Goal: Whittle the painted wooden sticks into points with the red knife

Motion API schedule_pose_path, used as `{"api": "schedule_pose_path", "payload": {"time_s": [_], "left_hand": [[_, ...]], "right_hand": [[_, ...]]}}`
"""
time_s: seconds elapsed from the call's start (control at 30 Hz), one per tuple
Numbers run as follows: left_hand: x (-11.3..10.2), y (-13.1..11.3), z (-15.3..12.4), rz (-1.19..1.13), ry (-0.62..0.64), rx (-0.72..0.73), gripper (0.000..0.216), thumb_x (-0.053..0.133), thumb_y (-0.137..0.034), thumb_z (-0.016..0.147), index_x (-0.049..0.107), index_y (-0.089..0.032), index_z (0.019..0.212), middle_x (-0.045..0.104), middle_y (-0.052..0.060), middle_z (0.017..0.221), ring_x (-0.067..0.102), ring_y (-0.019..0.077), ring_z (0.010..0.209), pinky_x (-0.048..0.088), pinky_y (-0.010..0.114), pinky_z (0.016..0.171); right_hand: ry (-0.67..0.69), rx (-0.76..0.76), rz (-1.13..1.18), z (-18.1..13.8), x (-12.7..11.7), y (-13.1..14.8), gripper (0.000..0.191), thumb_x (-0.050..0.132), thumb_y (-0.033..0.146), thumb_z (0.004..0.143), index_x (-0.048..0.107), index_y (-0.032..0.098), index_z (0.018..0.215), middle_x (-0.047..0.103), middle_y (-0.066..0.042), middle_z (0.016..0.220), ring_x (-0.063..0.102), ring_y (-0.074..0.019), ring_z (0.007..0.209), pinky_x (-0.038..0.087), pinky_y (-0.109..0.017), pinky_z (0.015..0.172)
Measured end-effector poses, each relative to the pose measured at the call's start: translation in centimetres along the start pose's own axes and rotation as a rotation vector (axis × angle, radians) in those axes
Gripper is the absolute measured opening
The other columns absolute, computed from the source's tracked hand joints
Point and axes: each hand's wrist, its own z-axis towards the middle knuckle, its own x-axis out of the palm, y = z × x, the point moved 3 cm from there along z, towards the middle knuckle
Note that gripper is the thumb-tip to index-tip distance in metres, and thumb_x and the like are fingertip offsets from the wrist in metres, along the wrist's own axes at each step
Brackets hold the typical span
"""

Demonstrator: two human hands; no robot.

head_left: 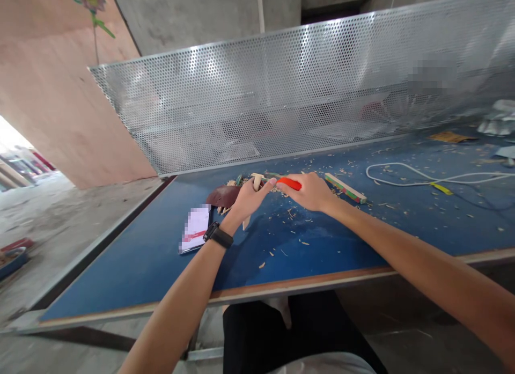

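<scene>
My left hand (247, 199) is closed around a pale wooden stick (256, 182) held upright over the blue tabletop (322, 240). A black band sits on that wrist. My right hand (311, 191) grips a red-handled knife (289, 183), its tip pointing left toward the stick. The two hands nearly touch. Wood shavings (293, 215) lie scattered on the table under and around both hands. The knife's blade is hidden between the hands.
A phone (196, 229) lies left of my left wrist, a dark red leaf-shaped piece (223, 196) behind it. A green-and-red edged wooden strip (345, 188) lies to the right, with a white cable (422, 176). A perforated metal screen (301, 95) stands along the table's back edge.
</scene>
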Motion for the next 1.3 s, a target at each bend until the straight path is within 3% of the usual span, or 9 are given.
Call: {"api": "schedule_pose_path", "payload": {"time_s": [0.1,0.2,0.33,0.5,0.57,0.9,1.03,1.13,1.3], "left_hand": [[0.2,-0.1,-0.1,0.002,0.027,-0.01,0.057,0.066,-0.07,0.091,0.036,-0.024,0.074,0.037,-0.004,0.06,0.035,0.0112,0.056,0.028,0.029,0.053],[0.3,0.0,-0.1,0.008,0.034,-0.011,0.056,0.066,-0.071,0.09,0.038,-0.024,0.075,0.037,-0.004,0.061,0.036,0.011,0.056,0.029,0.029,0.053],[0.5,0.5,-0.1,0.025,0.041,-0.009,0.058,0.061,-0.074,0.092,0.037,-0.024,0.075,0.036,-0.005,0.062,0.034,0.01,0.054,0.028,0.029,0.052],[0.7,0.7,-0.1,0.022,0.042,-0.009,0.059,0.059,-0.074,0.093,0.035,-0.024,0.075,0.037,-0.005,0.063,0.033,0.0098,0.054,0.027,0.029,0.053],[0.8,0.7,0.0,0.004,0.048,-0.001,0.058,0.059,-0.074,0.093,0.034,-0.024,0.075,0.037,-0.005,0.063,0.032,0.0098,0.054,0.027,0.029,0.054],[0.3,0.6,-0.2,0.058,-0.001,-0.012,0.054,0.065,-0.066,0.093,0.035,-0.024,0.075,0.038,-0.006,0.062,0.035,0.0108,0.057,0.031,0.03,0.057],[0.3,0.0,-0.3,0.032,0.01,-0.006,0.052,0.064,-0.063,0.094,0.035,-0.024,0.074,0.037,-0.005,0.059,0.035,0.0116,0.056,0.029,0.03,0.054],[0.5,-0.1,-0.2,0.037,0.024,0.016,0.051,0.062,-0.064,0.095,0.038,-0.024,0.073,0.035,-0.005,0.057,0.035,0.012,0.056,0.027,0.029,0.053],[0.7,0.5,0.4,0.026,0.015,-0.02,0.055,0.06,-0.072,0.093,0.04,-0.024,0.074,0.036,-0.005,0.058,0.033,0.0112,0.053,0.025,0.029,0.051]], "right_hand": [[0.034,-0.033,0.036,0.0,0.0,-0.1,0.058,0.051,0.069,0.098,0.078,0.031,0.132,0.076,-0.005,0.075,0.064,-0.0225,0.065,0.039,-0.033,0.063],[0.056,-0.047,0.044,-0.1,0.0,-0.1,0.062,0.052,0.068,0.097,0.073,0.031,0.141,0.075,-0.004,0.071,0.063,-0.0216,0.061,0.04,-0.033,0.063],[0.075,-0.055,0.066,0.0,0.1,-0.1,0.061,0.051,0.069,0.097,0.077,0.028,0.135,0.075,-0.004,0.072,0.063,-0.0215,0.063,0.041,-0.035,0.065],[0.111,-0.085,0.068,0.0,0.2,0.0,0.058,0.048,0.07,0.099,0.083,0.024,0.093,0.072,-0.004,0.072,0.06,-0.0195,0.064,0.04,-0.035,0.064],[0.122,-0.093,0.059,0.0,0.2,0.0,0.058,0.046,0.07,0.1,0.081,0.024,0.089,0.072,-0.003,0.072,0.058,-0.0187,0.063,0.04,-0.035,0.064],[0.155,-0.087,0.029,0.2,0.8,-0.4,0.059,0.044,0.072,0.1,0.081,0.026,0.097,0.077,-0.007,0.081,0.066,-0.0232,0.074,0.044,-0.038,0.069],[0.101,-0.069,-0.012,0.1,0.6,-0.2,0.057,0.046,0.069,0.1,0.083,0.029,0.115,0.08,-0.008,0.086,0.069,-0.0251,0.077,0.044,-0.038,0.069],[0.037,-0.029,-0.092,-0.1,0.5,-0.2,0.058,0.05,0.071,0.098,0.077,0.035,0.135,0.08,-0.007,0.086,0.07,-0.0267,0.075,0.043,-0.037,0.066],[-0.065,-0.006,-0.226,-0.3,0.6,0.1,0.062,0.047,0.075,0.097,0.078,0.035,0.132,0.08,-0.009,0.083,0.07,-0.0285,0.074,0.04,-0.036,0.064]]}}
